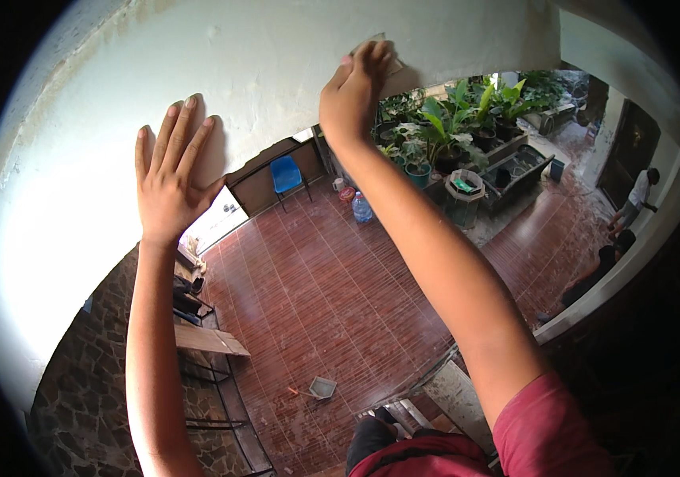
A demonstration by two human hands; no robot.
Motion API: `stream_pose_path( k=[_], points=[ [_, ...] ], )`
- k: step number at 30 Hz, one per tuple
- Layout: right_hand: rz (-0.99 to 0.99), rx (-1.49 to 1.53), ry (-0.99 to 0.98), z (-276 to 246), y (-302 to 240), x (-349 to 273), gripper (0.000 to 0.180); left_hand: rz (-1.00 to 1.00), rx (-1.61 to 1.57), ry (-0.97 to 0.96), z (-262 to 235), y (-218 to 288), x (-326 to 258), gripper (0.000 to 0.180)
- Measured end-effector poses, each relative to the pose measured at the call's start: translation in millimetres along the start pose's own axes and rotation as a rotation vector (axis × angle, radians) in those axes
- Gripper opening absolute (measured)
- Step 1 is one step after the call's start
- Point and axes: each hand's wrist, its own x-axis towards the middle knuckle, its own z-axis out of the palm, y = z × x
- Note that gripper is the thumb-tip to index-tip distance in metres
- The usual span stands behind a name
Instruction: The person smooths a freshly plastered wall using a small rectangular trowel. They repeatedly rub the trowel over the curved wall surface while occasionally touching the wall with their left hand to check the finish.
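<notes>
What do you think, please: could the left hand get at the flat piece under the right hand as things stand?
Probably yes: bare wall lies between the left hand and the flat piece, though the right hand partly covers it.

Floor: red-brown ribbed tile [316,270], pale joint lines, whitish smears; spans the space well below both the left fingers [180,132] and the right fingers [365,56]. Blue chair [285,172], dark legs, below and to the right of the left fingers, before a dark brown panel [256,188]. Irregular stonework [85,381], pale joints, far below the left fingers; beside it, a wooden board [211,340] near a dark metal frame [221,427]. Leafy potted plants [455,119] below and right of the right fingers; farther along, a dark trough [519,168]. Far right of the right fingers, dark opening [630,155], door or doorway unclear. Light: daylight over the plants, sheen on the tile beyond them.
</notes>
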Motion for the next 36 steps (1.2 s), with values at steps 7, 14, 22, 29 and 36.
stream_pose_path(
  k=[7,14,22,29,36],
  points=[
    [-0.110,-0.051,-0.099,12.7,5.1,-19.8,0.052,-0.012,0.027,-0.035,-0.6,-0.5,0.1,0.090],
    [-0.118,-0.092,-0.068,18.4,23.3,-12.2,0.052,-0.007,0.014,-0.009,0.3,0.3,1.2,0.091],
    [-0.031,-0.169,-0.101,14.3,14.0,-8.4,0.054,-0.010,0.034,-0.018,2.4,-2.8,-0.5,0.091],
    [-0.122,-0.066,0.033,7.2,11.2,-9.6,0.055,0.013,-0.001,0.039,2.0,-0.7,-1.2,0.093],
    [-0.006,-0.005,-0.098,-3.7,6.1,-5.5,0.051,-0.002,0.030,-0.019,0.1,-0.1,-2.8,0.089]
  ],
)
